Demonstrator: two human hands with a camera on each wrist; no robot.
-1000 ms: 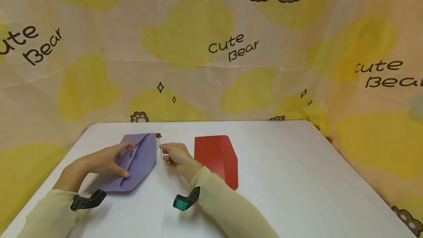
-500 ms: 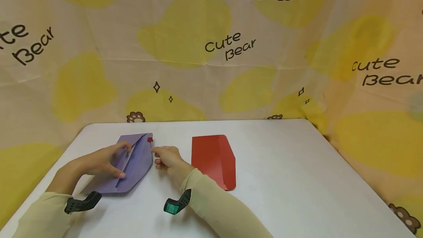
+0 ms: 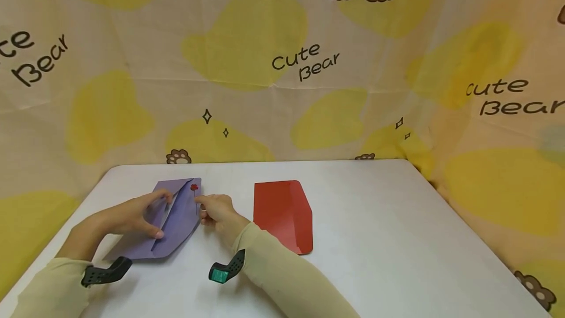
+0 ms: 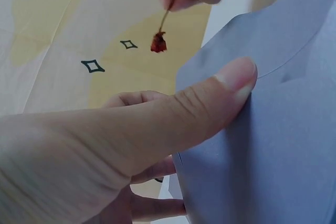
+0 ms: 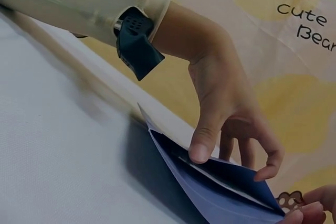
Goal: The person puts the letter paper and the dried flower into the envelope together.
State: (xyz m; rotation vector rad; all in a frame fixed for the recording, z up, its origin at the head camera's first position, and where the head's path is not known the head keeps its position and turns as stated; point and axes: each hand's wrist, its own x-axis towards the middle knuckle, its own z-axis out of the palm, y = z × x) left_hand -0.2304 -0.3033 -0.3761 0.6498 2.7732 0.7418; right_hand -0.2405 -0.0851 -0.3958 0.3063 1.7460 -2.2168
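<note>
A purple envelope [image 3: 183, 229], its flap spread toward the right, is tilted up off the table at the left. My left hand [image 3: 130, 216] grips it at the mouth, the thumb [image 4: 226, 90] on the near face and the other fingers behind. The mouth gapes, and a white edge [image 5: 231, 186] shows inside in the right wrist view. Between thumb and fingertips my right hand [image 3: 222, 213] pinches the thin stem of a small dried red flower [image 3: 194, 187]. The flower head is in front of the flap in the head view. The right wrist view cuts off most of the right hand [image 5: 311, 214].
A red envelope [image 3: 280, 210] lies flap to the right on the white table [image 3: 375, 239], close beside the right forearm. Behind the table hangs a yellow-patterned cloth [image 3: 247, 38]. Both wrists wear dark camera mounts [image 3: 106, 272].
My right hand has moved left with the flower, from beside the purple envelope to in front of its flap. The left hand keeps its grip on the envelope. The head view has shifted slightly.
</note>
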